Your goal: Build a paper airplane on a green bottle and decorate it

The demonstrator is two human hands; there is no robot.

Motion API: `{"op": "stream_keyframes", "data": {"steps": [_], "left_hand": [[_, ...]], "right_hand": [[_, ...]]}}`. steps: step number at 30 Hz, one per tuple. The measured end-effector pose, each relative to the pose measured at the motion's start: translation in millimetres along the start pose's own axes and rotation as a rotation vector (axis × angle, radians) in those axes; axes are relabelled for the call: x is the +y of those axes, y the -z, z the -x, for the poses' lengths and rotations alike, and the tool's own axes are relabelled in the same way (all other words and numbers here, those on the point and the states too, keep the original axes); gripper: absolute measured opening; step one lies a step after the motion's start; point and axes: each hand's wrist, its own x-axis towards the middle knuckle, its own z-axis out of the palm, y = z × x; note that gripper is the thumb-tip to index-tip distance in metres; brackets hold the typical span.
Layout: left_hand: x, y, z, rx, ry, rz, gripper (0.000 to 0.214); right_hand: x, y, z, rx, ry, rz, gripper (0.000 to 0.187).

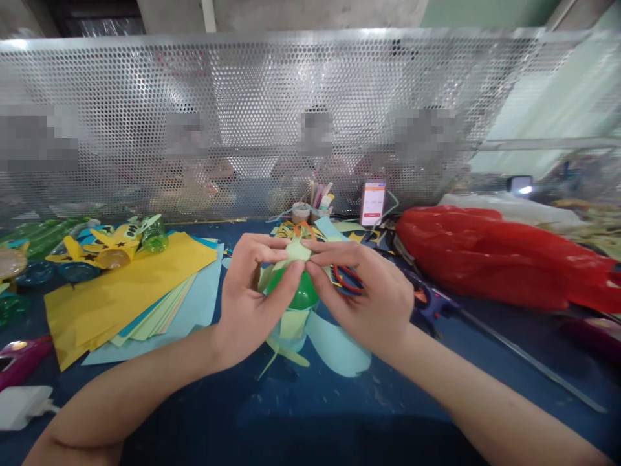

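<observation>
Both my left hand (247, 304) and right hand (363, 298) are closed in a fingertip pinch on the pale green paper cut-out (295, 251) atop the green plastic bottle (301, 294), over the middle of the blue counter (339, 401). Pale green paper strips (294, 323) already hang below; the top piece appears not yet fixed.

Bare counter (315, 408) lay open nearest the person, under and between the forearms. This was the widest free stretch. Both hands, left (247, 304) and right (369, 298), gripped a green bottle (301, 296) and filled the middle. A fanned stack of coloured paper (130, 291) covered the left side. On the right a red plastic bag (495, 255) bulked up, with a thin metal rod (524, 362) lying slantwise before it. A perforated metal screen (272, 123) walled off the far edge.
</observation>
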Motion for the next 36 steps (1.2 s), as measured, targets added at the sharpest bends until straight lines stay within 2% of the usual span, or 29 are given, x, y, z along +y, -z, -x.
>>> {"op": "stream_keyframes", "data": {"steps": [4, 13, 22, 28, 33, 36], "left_hand": [[0.2, -0.5, 0.5, 0.000, 0.001, 0.002, 0.015], [-5.1, 2.5, -0.2, -0.084, -0.014, 0.059, 0.016], [-7.3, 1.4, 3.1, -0.042, 0.017, 0.021, 0.016], [-7.8, 0.5, 5.9, -0.022, -0.004, 0.019, 0.017], [-6.5, 1.7, 2.6, -0.019, -0.068, -0.033, 0.014], [-5.8, 1.3, 1.6, -0.027, -0.056, -0.034, 0.013]], "right_hand": [[-0.3, 0.4, 0.3, -0.011, -0.001, 0.004, 0.007], [3.4, -0.6, 0.4, -0.025, -0.039, -0.051, 0.009], [5.8, 4.8, -4.4, -0.136, -0.118, -0.187, 0.007], [6.2, 2.3, -3.6, -0.121, -0.167, -0.261, 0.005], [4.9, 2.7, -3.8, -0.125, -0.153, -0.226, 0.004], [4.5, 3.2, -3.9, -0.124, -0.156, -0.216, 0.003]]}}
